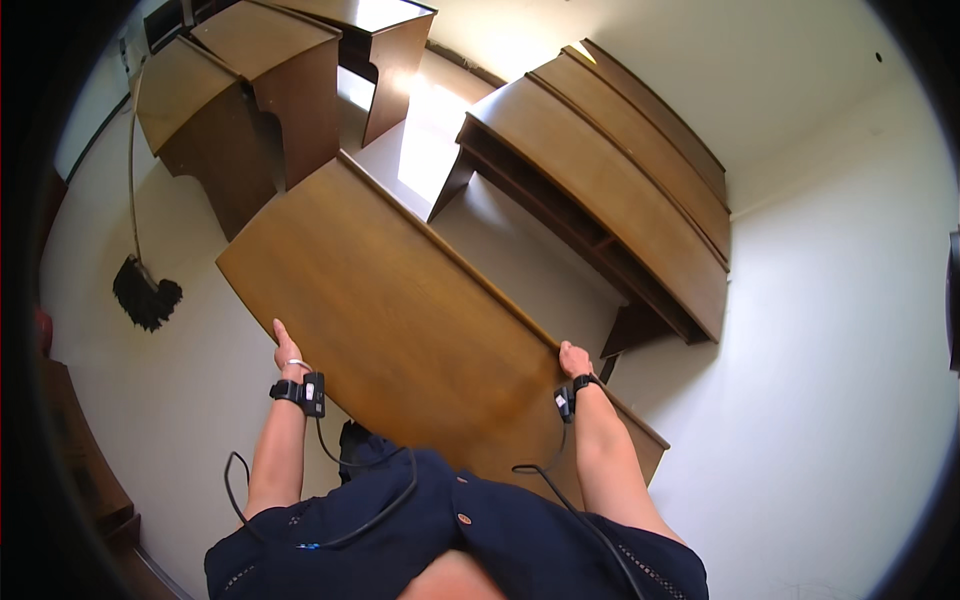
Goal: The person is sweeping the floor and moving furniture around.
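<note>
A long brown wooden desk lies diagonally across the view right before me, its raised lip along the far edge. My left hand is at the desk's near curved edge, thumb up, its other fingers hidden below the top. With curled fingers, my right hand grips the lipped edge near the right end. Each wrist wears a black strap with a small cabled device. The desk's legs are mostly hidden under the top.
Several wooden desks stand close together at the upper right, beside the white wall. More desks stand at the upper left. A mop with a black head rests on the pale floor at left. Wooden furniture stands at lower left.
</note>
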Available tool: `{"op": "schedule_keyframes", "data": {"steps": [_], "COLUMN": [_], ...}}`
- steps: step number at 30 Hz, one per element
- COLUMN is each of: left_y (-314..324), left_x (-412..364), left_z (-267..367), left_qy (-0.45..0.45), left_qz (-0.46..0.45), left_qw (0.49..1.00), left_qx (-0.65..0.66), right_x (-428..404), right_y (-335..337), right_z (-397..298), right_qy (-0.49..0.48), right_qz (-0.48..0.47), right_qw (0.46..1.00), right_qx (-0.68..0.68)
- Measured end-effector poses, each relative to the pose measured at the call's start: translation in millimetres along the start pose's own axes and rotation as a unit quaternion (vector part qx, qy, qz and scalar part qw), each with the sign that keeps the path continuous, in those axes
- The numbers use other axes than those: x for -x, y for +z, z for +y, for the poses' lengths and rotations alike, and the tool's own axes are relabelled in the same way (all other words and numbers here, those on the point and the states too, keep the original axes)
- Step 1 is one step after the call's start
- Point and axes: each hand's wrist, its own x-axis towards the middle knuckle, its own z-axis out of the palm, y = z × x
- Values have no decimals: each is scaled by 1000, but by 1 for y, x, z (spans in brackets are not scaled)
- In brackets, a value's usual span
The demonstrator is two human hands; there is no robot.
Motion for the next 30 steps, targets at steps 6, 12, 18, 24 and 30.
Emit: {"op": "schedule_keyframes", "data": {"steps": [6, 12, 18, 24, 30], "left_y": [2, 4, 13, 7, 13], "left_x": [18, 10, 16, 27, 18], "left_z": [6, -1, 15, 8, -1], "left_qy": [22, 19, 10, 15, 19], "left_qz": [3, 30, 25, 40, 68], "left_qw": [999, 998, 999, 999, 997], "left_qx": [27, 55, 25, 25, -4], "right_x": [17, 14, 9, 16, 14], "right_y": [-4, -16, -22, -11, 1], "right_z": [-15, -13, -20, -14, -3], "right_qy": [-3, 24, 18, 7, 50], "right_qz": [71, -5, 21, 41, -16], "right_qw": [996, 1000, 1000, 999, 998], "right_qx": [-45, 10, 4, -16, -19]}}
